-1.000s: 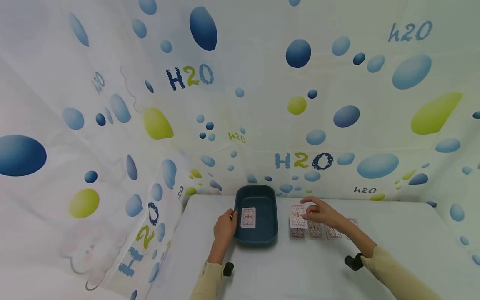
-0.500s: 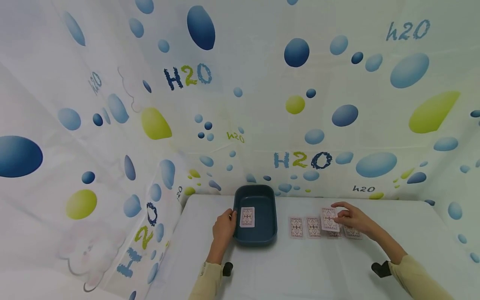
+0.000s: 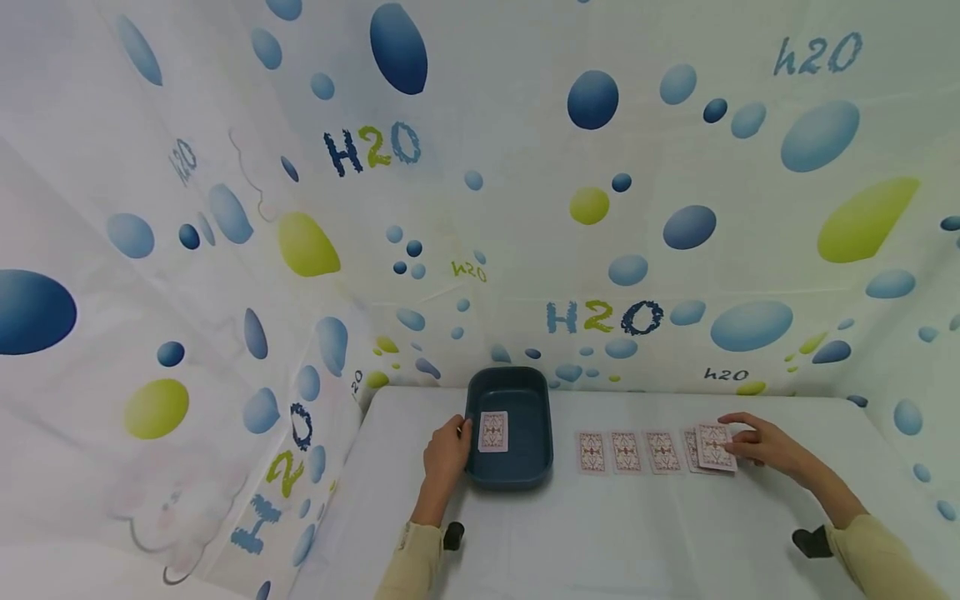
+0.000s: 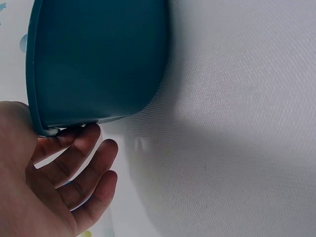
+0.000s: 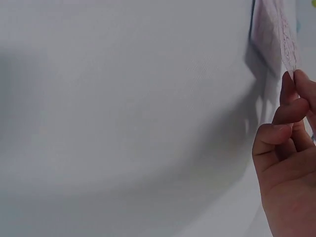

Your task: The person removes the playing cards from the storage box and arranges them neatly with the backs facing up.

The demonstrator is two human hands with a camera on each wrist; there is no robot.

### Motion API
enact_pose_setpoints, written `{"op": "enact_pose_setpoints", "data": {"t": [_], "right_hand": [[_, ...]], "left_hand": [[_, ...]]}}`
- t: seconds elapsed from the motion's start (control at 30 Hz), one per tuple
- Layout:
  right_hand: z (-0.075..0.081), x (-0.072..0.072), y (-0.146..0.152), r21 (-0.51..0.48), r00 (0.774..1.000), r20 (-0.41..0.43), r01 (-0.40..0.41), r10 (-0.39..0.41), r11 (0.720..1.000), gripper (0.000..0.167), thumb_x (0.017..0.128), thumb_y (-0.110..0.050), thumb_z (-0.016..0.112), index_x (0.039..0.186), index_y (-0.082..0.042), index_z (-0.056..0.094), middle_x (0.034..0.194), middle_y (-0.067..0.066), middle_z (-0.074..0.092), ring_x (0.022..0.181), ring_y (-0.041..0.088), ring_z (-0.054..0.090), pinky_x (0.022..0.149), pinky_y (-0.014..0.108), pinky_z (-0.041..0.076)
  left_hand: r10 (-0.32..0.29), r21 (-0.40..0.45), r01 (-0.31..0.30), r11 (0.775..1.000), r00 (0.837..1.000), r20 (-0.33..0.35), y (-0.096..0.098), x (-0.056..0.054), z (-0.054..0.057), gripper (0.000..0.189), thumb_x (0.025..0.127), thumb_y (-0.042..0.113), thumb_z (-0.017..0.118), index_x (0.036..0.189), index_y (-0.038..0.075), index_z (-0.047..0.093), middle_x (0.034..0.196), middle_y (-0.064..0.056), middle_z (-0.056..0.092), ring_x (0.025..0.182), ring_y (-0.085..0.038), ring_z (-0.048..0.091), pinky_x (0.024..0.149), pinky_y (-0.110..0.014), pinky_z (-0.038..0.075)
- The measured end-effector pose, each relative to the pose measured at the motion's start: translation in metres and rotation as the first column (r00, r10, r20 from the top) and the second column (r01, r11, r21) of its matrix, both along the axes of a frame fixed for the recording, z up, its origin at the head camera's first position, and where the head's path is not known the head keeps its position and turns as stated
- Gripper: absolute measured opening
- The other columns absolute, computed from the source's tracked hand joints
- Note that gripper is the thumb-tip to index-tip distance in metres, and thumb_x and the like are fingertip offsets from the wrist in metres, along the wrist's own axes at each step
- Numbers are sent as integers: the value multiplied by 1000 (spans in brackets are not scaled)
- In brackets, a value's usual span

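Observation:
My left hand (image 3: 446, 452) grips the left wall of a dark teal plastic tray (image 3: 546, 454); in the left wrist view its fingers (image 4: 94, 175) lie against the tray's outer side. A playing card (image 3: 492, 432), its red-patterned back up, lies in the left part of the tray. At the right, my right hand (image 3: 765, 443) pinches another playing card (image 3: 715, 447) by its right edge, between thumb and index finger in the right wrist view. This held card overlaps the rightmost card (image 3: 692, 457) of a row and hides most of it.
Left of the held card, the row continues with a card (image 3: 663, 452), a middle card (image 3: 626, 452) and a left card (image 3: 592, 452), all backs up. A white cloth (image 3: 615, 533) covers the table. Behind it hangs a curtain (image 3: 517, 250) with blue and green drops.
My right hand has carried the pinched card rightward along the row, from over the leftmost card to over the rightmost. The left hand stays on the tray.

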State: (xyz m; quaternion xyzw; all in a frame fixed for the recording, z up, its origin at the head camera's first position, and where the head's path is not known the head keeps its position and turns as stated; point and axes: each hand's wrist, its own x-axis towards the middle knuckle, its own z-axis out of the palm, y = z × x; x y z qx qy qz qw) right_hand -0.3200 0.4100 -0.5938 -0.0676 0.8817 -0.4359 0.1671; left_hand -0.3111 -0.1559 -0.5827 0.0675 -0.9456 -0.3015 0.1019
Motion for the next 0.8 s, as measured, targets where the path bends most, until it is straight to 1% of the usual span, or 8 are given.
{"op": "enact_pose_setpoints", "data": {"t": [0.1,0.23,0.37,0.47,0.53,0.6,0.7,0.8], "right_hand": [[-1,5,16,32,1000,23,19,-20,999,64,97,-29,66,145,2,36,94,5,62,76,10,52,63,27,42],[0,8,30,64,999,29,24,-26,998,64,98,-29,64,146,2,35,97,7,61,79,9,52,66,27,43],[1,8,35,68,1000,25,15,-17,998,63,98,-25,64,146,4,35,96,9,61,78,10,52,65,28,42],[1,7,35,74,1000,1,-2,1,997,61,97,-21,65,143,7,37,93,10,61,75,11,52,63,28,42],[1,6,33,110,999,-32,-2,6,994,58,96,-20,67,140,7,40,91,9,59,75,11,51,64,27,42],[1,4,32,157,998,-64,0,10,988,56,95,-18,68,137,8,42,92,9,57,78,15,51,65,28,43],[2,1,28,234,995,-101,17,7,972,51,94,-17,69,132,6,44,94,10,55,83,19,51,68,30,44],[5,-2,24,281,994,-103,10,19,960,50,93,-16,70,128,7,43,96,15,55,84,24,52,70,34,45]], "left_hand": [[-3,4,3,1000,1000,0,1,0,1,23,103,27,57,87,11,61,71,-4,62,56,-16,50,49,-31,35],[-1,8,1,1000,1000,7,2,1,3,23,103,28,57,88,11,62,71,-4,62,57,-16,51,49,-31,35],[0,7,0,1000,1000,13,2,2,4,24,103,28,56,88,11,62,71,-4,62,56,-16,50,49,-31,35],[0,6,0,1000,1000,5,2,1,3,24,103,27,56,87,11,62,70,-4,61,56,-16,50,49,-31,35],[-2,7,2,1000,1000,-2,2,1,3,24,103,27,56,86,11,61,69,-4,61,55,-16,49,48,-31,34],[-2,8,2,1000,1000,-7,2,0,3,24,103,27,56,86,11,61,69,-3,60,55,-16,49,48,-31,34],[0,10,1,1000,1000,-4,2,1,3,24,103,28,56,86,11,61,69,-3,61,56,-16,49,49,-31,34],[5,8,-5,1000,1000,6,2,1,3,25,103,28,56,87,11,61,70,-4,62,56,-16,50,50,-31,35]]}}
